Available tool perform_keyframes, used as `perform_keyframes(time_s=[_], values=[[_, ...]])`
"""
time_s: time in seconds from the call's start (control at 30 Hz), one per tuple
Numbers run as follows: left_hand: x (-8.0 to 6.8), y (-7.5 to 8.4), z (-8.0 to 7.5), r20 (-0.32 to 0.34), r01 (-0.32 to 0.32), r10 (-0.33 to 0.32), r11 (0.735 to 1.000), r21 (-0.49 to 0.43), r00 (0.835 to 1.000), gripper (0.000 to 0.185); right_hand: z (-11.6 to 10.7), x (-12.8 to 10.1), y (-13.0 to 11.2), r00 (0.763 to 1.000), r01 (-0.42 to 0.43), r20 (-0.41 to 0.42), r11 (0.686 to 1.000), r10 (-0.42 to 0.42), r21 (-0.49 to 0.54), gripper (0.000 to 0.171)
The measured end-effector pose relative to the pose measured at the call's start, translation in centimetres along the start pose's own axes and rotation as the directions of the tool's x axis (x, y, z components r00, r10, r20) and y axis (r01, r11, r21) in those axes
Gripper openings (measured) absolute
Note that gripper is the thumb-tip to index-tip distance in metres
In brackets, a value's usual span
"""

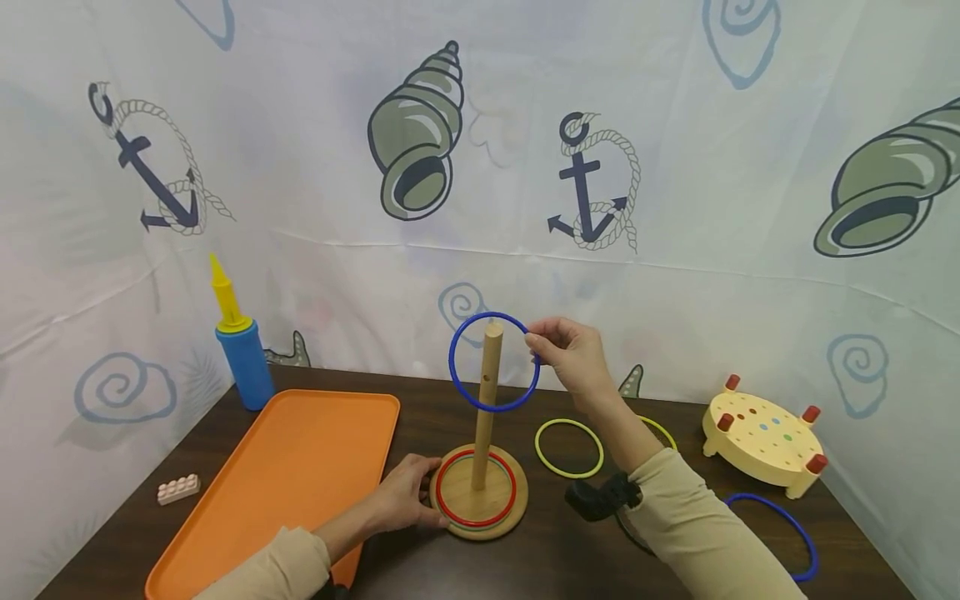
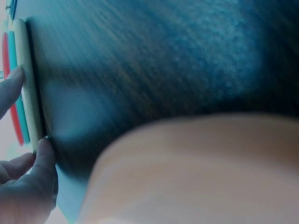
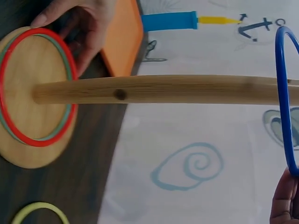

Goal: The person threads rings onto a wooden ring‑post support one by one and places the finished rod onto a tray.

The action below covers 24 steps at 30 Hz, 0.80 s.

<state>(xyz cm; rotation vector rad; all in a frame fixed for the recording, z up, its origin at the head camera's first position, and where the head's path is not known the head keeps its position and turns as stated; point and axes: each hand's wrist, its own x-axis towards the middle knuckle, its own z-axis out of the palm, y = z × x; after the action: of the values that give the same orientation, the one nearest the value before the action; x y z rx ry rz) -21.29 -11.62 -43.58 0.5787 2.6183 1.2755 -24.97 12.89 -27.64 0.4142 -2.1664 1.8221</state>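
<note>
I have the blue ring (image 1: 494, 362) pinched at its right edge between thumb and fingertips of my right hand (image 1: 572, 357), held upright at the top of the wooden peg (image 1: 485, 406), so the peg's tip shows inside the hoop. Gripping it by one edge keeps the opening free of my fingers.

My left hand (image 1: 406, 493) is curled against the near-left rim of the round wooden base (image 1: 480, 527), thumb and fingers clamped on its edge, which I judge keeps the stand from sliding or tipping. A red ring (image 1: 476, 488) already lies flat on the base around the peg, with a green ring showing just beside it.

To the right of the base a yellow ring (image 1: 568, 447) lies flat on the dark table (image 1: 540, 558); another blue ring (image 1: 780, 533) lies near the right edge, beside the cream pegboard (image 1: 761, 437). An orange tray (image 1: 285, 475) sits left of the base, with a blue and yellow pump (image 1: 240, 346) at its far corner and a small pale brick (image 1: 178, 488) to its left.

The right wrist view shows the peg side-on with a small hole in it and the blue ring just at its tip, a relation the head view flattens. The left wrist view, mostly blurred sleeve, shows my fingertips (image 2: 14, 86) on the base's rim, with the red and green edges beyond.
</note>
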Motion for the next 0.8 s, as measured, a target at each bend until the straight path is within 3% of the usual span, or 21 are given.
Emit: perform_keyframes(time_s=[0.43, 0.8], values=[[0.0, -0.1, -0.1, -0.003, -0.022, 0.022, 1.0, -0.017, 1.0, 0.084, 1.9, -3.7, 7.6, 0.985, -0.165, 0.02, 0.959, 0.174, -0.231, 0.005], [-0.1, -0.2, -0.1, -0.013, -0.039, 0.039, 0.999, -0.016, 0.999, 0.082, 3.1, -5.3, 10.4, 0.957, -0.272, 0.03, 0.928, 0.289, -0.255, 0.006]])
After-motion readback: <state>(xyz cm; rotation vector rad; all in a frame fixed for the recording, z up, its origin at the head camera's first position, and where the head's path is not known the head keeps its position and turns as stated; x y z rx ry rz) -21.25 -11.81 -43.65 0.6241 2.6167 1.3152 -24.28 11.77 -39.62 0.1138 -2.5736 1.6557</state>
